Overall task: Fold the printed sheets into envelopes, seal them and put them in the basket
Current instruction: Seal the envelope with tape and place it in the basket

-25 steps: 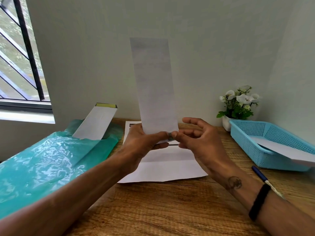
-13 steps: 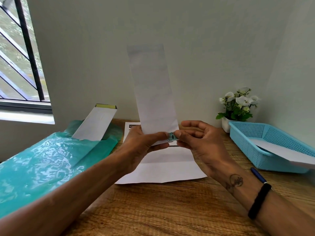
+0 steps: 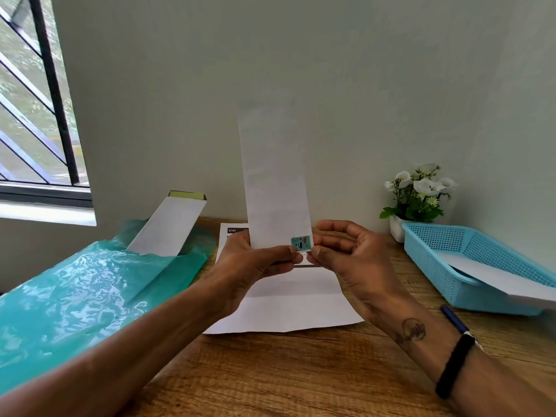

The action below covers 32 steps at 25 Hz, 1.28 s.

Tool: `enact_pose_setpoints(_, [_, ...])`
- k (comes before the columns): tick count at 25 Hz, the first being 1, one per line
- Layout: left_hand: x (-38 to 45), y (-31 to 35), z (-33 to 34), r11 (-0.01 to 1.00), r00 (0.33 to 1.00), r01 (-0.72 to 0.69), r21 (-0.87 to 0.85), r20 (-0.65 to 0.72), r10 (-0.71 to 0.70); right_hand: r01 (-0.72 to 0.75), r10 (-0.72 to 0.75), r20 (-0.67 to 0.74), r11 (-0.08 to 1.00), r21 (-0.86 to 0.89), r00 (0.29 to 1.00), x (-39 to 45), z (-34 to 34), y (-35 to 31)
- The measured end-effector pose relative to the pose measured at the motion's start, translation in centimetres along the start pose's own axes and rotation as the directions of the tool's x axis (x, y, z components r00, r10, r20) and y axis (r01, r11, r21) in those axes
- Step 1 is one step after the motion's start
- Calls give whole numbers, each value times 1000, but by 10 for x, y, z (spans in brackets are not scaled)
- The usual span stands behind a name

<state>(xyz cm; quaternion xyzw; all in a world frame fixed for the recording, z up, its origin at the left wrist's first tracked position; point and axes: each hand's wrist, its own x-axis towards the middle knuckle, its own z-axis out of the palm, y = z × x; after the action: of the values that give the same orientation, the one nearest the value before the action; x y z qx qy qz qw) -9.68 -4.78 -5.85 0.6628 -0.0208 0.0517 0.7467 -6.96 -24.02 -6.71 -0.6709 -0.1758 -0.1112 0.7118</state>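
We pinch the light, floppy folded envelope (image 3: 275, 182) upright at its six o'clock edge, left hand (image 3: 255, 260) gripping, right hand (image 3: 346, 251) fingertips pinching its sticker (image 3: 301, 244)

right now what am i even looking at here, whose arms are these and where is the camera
There is no machine here. The camera sits on a person's head and looks forward and down, so the two arms reaching in from the bottom are that person's own.

The left hand pinches the bottom of a long folded white envelope and holds it upright. The right hand pinches its lower corner, right by a small teal sticker.

Below them, on the wooden table, lies a creased printed sheet. To the left lies a teal plastic bag with a white box sticking out of it. To the right stand a blue basket with a white envelope inside it, a pen and a small pot of white flowers.
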Motion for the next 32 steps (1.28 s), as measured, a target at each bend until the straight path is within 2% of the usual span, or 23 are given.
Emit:
enact_pose_setpoints(4, [-1, 0, 1, 1000, 1000, 8, -17, -2, -8, 1, -1, 27, 1000, 2, 1000, 0, 1, 0])
enact_pose_setpoints(9, [-3, -3, 5, 1000, 1000, 18, 20, 24, -18, 20, -21, -24, 1000, -12, 999, -2, 1, 0])
enact_pose_setpoints(13, [-1, -2, 5, 997, 996, -20, 71, -85, 26, 21, -21, 3, 999, -40, 1000, -2, 1, -2])
enact_pose_setpoints(19, [0, -1, 3, 996, 992, -39, 79, -117, 48, -6, 8, 33, 998, -55, 999, -2, 2, -2])
enact_pose_setpoints(27, [7, -6, 0, 998, 995, -42, 35, -87, 45, -17, 19, 12, 993, -113, 1000, -5, 4, -6])
enact_pose_setpoints(32, [5, 1, -1, 991, 985, -122, 53, -117, 128, -55, 58, 20, 989, -135, 998, -6, 4, -8])
